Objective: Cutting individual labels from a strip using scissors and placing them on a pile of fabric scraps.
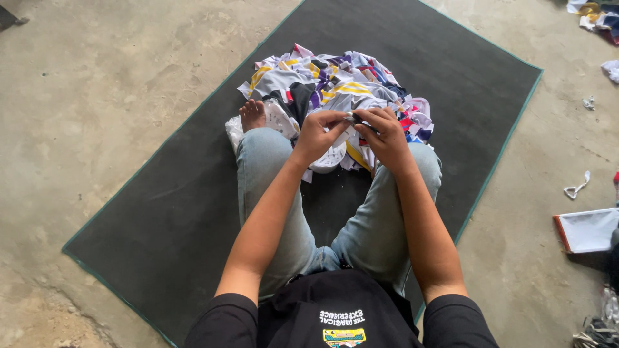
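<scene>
I sit on a dark mat [161, 212] with my legs in light jeans stretched forward and a bare foot [252, 115] showing at the left. A heap of cloth scraps [335, 84] in white, purple, yellow and red lies over my shins. My left hand [317, 134] and my right hand [385, 134] meet above my knees, fingers pinched together on a small dark object [356, 120] between them. What that object is cannot be made out. A white scrap hangs just below the hands.
The mat lies on a bare concrete floor [97, 84]. At the right edge sits a white board with an orange rim [587, 230], a small white scrap [576, 188], and more cloth pieces in the top right corner [599, 16].
</scene>
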